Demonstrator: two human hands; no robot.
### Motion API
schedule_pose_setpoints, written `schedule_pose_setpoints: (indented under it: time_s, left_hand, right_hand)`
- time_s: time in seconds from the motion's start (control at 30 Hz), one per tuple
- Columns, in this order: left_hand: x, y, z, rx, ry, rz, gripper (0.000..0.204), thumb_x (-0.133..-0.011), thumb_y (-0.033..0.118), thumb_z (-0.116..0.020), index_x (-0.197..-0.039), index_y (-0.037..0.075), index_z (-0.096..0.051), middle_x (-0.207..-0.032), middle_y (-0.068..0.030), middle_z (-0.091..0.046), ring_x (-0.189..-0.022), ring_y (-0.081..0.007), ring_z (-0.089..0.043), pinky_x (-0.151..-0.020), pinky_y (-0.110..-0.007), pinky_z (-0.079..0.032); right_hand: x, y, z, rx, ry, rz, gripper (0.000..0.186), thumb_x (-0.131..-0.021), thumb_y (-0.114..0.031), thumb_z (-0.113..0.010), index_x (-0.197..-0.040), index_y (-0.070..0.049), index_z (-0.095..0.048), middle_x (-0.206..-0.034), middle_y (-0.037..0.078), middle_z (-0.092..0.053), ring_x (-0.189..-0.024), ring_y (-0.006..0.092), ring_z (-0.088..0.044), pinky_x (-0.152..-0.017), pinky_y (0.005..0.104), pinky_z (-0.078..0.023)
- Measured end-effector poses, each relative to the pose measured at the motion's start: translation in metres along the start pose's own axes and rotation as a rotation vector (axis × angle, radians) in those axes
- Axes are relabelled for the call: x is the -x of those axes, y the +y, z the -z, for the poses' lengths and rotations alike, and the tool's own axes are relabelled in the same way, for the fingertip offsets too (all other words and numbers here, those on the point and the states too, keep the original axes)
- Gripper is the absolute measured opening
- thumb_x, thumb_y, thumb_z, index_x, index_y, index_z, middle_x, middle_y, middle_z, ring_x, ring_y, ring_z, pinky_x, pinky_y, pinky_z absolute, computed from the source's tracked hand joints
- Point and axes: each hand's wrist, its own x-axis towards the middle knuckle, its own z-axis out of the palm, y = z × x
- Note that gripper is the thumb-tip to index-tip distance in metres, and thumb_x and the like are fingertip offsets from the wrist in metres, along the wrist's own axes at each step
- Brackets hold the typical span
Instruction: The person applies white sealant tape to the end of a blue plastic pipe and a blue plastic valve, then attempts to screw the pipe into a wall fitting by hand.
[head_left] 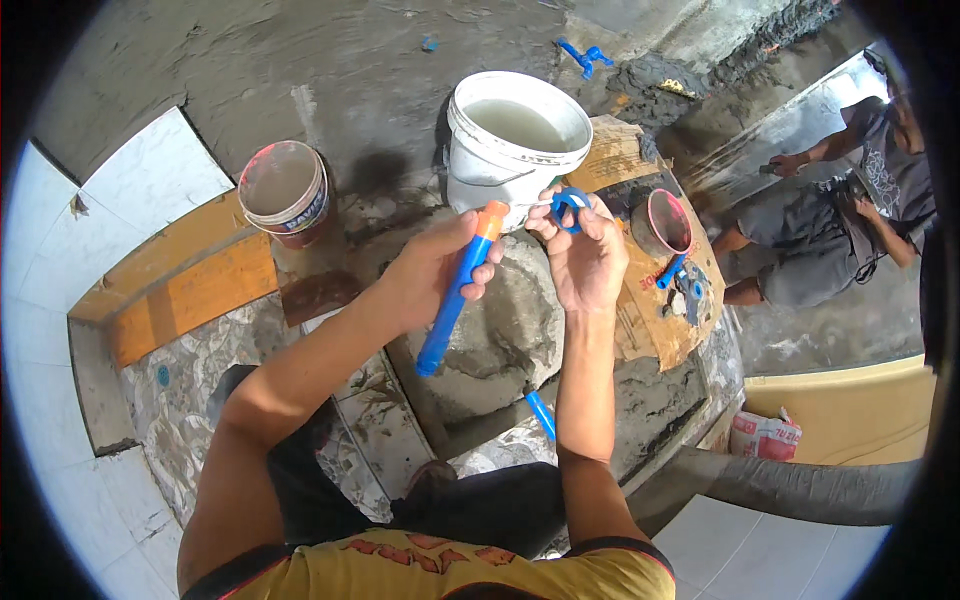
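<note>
My left hand [432, 268] is closed round a blue plastic pipe [450, 308]. The pipe slants, its orange end [492, 218] at the top beside my thumb. In my right hand [588, 262], held up to the right, the fingers pinch a blue spool of thread seal tape [568, 206]. A thin white strand runs between the spool and the pipe's orange end. Both hands are in front of a white bucket [480, 170] of cloudy water. Below them, a short blue pipe piece [541, 414] leans by the edge of the wet cement pit.
A paint pail [290, 218] stands left, near an orange-brown board [200, 302]. To the right, cardboard [645, 318] bears a pink-rimmed container [664, 224] and a short blue pipe [671, 271]. A blue pipe fitting [585, 59] lies farther off. Another person [830, 200] is at far right.
</note>
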Motion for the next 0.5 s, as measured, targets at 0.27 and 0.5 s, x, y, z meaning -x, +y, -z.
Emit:
schedule_pose_setpoints:
  time_s: [0.27, 0.5]
  left_hand:
    - [-0.0019, 0.0023, 0.0067, 0.064, 0.024, 0.025, 0.043, -0.106, 0.042, -0.051, -0.135, 0.011, -0.051, -0.095, -0.0019, -0.056, -0.075, -0.0085, -0.052, -0.060, -0.023, -0.041]
    - [-0.0040, 0.0057, 0.0051, 0.065, -0.013, -0.006, 0.039, -0.102, 0.039, -0.061, -0.127, 0.010, -0.055, -0.096, -0.0032, -0.059, -0.075, -0.0099, -0.056, -0.061, -0.025, -0.044]
  right_hand:
    - [0.0025, 0.0075, -0.0096, 0.009, -0.071, -0.006, 0.021, -0.090, -0.011, -0.057, -0.097, 0.009, -0.063, -0.111, 0.025, -0.066, -0.094, 0.0342, -0.070, -0.087, 0.0460, -0.057]
    - [0.0054, 0.0063, -0.0080, 0.142, -0.104, -0.025, 0.024, -0.087, -0.018, -0.063, -0.092, 0.005, -0.059, -0.115, 0.026, -0.064, -0.099, 0.0351, -0.067, -0.091, 0.0458, -0.053]
